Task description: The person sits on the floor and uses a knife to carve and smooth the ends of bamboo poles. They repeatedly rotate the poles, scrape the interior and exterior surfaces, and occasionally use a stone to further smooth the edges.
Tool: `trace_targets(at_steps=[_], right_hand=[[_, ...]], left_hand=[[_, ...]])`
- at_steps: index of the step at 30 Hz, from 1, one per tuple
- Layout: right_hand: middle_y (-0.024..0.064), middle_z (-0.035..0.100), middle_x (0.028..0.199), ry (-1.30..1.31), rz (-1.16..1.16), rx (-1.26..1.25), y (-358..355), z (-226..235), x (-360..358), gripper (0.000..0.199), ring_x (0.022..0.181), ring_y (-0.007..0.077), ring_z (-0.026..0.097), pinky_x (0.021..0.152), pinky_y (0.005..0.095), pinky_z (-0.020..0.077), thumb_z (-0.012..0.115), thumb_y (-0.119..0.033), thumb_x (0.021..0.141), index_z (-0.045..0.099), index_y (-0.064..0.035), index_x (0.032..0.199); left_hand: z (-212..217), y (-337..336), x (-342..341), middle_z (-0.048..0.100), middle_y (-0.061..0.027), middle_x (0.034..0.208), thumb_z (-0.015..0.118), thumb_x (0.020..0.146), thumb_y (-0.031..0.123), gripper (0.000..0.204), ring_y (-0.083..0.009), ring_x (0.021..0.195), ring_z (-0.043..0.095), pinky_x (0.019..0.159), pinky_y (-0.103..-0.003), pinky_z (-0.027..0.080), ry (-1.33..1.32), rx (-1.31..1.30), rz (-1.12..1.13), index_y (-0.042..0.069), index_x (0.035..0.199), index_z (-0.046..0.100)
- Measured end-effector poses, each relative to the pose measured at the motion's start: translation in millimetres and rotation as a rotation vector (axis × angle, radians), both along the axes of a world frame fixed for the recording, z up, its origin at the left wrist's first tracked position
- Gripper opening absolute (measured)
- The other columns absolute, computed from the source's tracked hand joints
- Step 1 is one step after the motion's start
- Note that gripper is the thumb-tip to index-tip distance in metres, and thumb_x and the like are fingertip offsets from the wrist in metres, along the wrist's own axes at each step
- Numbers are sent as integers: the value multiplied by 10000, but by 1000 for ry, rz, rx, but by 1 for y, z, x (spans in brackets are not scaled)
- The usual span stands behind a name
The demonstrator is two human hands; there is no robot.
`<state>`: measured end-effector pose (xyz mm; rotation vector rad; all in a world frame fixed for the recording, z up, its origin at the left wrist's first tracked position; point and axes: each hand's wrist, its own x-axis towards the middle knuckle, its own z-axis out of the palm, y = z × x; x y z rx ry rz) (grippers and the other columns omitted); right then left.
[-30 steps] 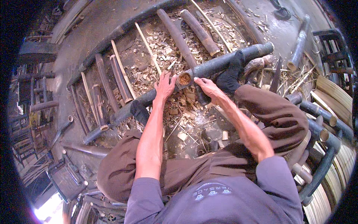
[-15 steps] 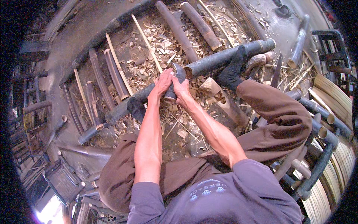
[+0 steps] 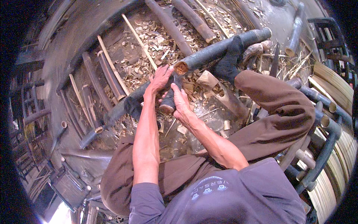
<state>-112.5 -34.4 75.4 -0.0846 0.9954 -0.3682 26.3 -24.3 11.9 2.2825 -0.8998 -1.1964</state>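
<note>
My right hand [image 3: 179,100] is closed round the thick, dark handle [image 3: 167,103] of a chopping knife, with the handle's brown butt toward me. Only a little of its blade [image 3: 178,79] shows; my hands and a pole hide the rest. My left hand [image 3: 161,79] lies over the end of the lower dark bamboo pole [image 3: 115,115], fingers stretched out toward the cut end of the upper dark pole [image 3: 223,46]. That end shows a rough orange-brown face just beyond the blade. My feet in dark socks rest against the two poles.
Wood chips [image 3: 149,56] litter the floor among several bamboo lengths [image 3: 169,28] and thin pale strips [image 3: 140,41]. A notched bamboo piece [image 3: 227,95] lies right of the knife. Bamboo frames [image 3: 324,145] and pale slats [image 3: 335,89] stand at the right.
The knife and my right hand have drawn slightly down and toward me, with the blade lower beside the upper pole's end. My left hand has shifted slightly left. The whole view has tilted a little.
</note>
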Motion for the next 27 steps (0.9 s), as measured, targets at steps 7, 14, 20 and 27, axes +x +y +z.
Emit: trace_targets(at_steps=[7, 14, 20, 27], right_hand=[[89, 553, 728, -3, 5, 68, 1, 1, 5, 310, 577, 216, 605, 495, 407, 577, 598, -276, 926, 403, -89, 1078], [74, 557, 723, 176, -10, -53, 9, -1, 7, 332, 521, 193, 576, 427, 354, 504, 603, -287, 911, 445, -65, 1100], [82, 564, 724, 295, 8, -157, 7, -19, -6, 382, 499, 186, 568, 411, 354, 491, 617, -289, 902, 436, -51, 1140], [85, 534, 702, 240, 50, -229, -3, -18, -24, 336, 518, 207, 576, 424, 395, 536, 615, -253, 906, 380, -71, 1062]], left_hand=[[-13, 7, 11, 448, -143, 1387, 461, 901, 594, 704, -293, 1312, 392, 1093, -500, 214, 12, -171, -20, 78, 1379, 453], [-5, 3, -1, 520, -124, 1324, 571, 827, 623, 703, -289, 1247, 467, 1045, -521, 262, -92, -115, 37, 127, 1322, 514], [12, -10, -21, 606, -159, 1184, 670, 725, 656, 764, -323, 1126, 555, 963, -479, 377, -287, -28, 47, 101, 1236, 550], [12, -15, -31, 571, -164, 1216, 665, 700, 680, 778, -322, 1212, 490, 1009, -629, 240, -358, -6, 73, 73, 1171, 544]])
